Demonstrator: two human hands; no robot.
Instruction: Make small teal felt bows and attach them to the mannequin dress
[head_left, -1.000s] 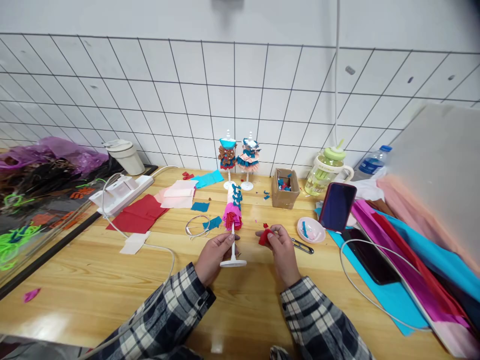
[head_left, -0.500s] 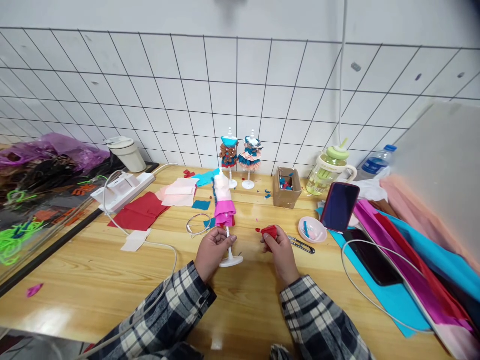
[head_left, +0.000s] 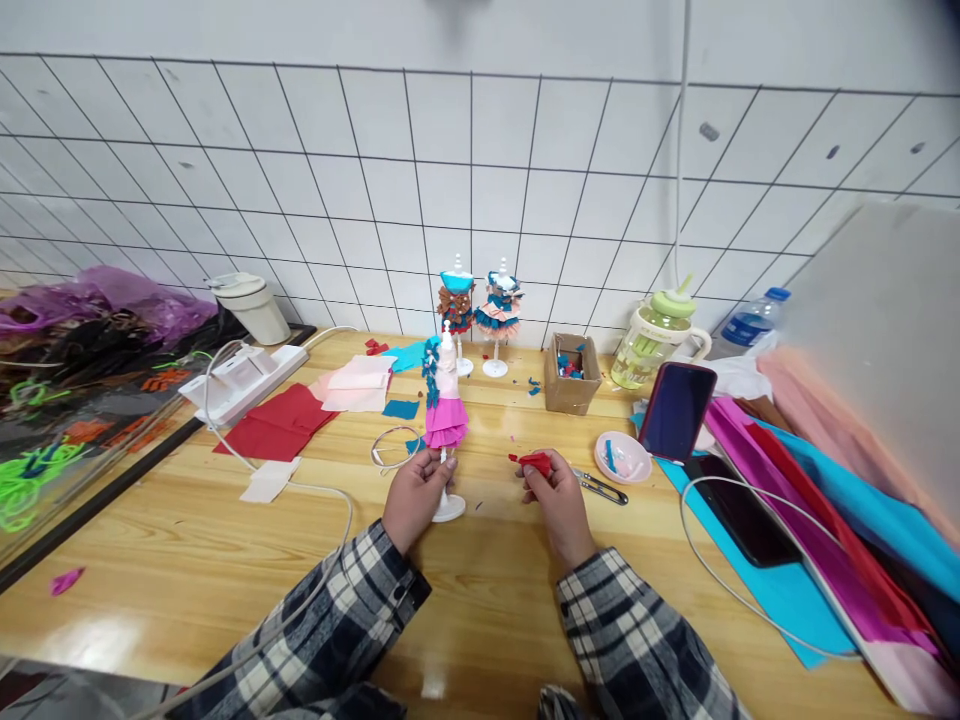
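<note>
My left hand (head_left: pixel 417 492) is closed round the white stem of a miniature dress form (head_left: pixel 448 375), just below its skirt. The form wears a pale pink bodice, a layered magenta skirt and dark teal ruffles down its left side; its round base is at or just above the table. Between the fingertips of my right hand (head_left: pixel 556 500) is a gathered piece of red crepe paper (head_left: pixel 535 463). Thread snips (head_left: pixel 602 488) lie just right of that hand, near a pink dish (head_left: pixel 624 457) with small scraps in it.
Two dressed miniature forms (head_left: pixel 457 300) stand by the tiled wall. A small cardboard box (head_left: pixel 571 385) holds scraps. Paper sheets (head_left: pixel 277 420) and a power strip (head_left: pixel 244 385) lie left; a propped phone (head_left: pixel 677 412), a drink jug (head_left: pixel 652 340) and colored paper (head_left: pixel 772 590) are right.
The dress form has turned in my left hand, bringing its teal ruffles into view, and its base has shifted slightly left and up. My right hand keeps the red paper in nearly the same place.
</note>
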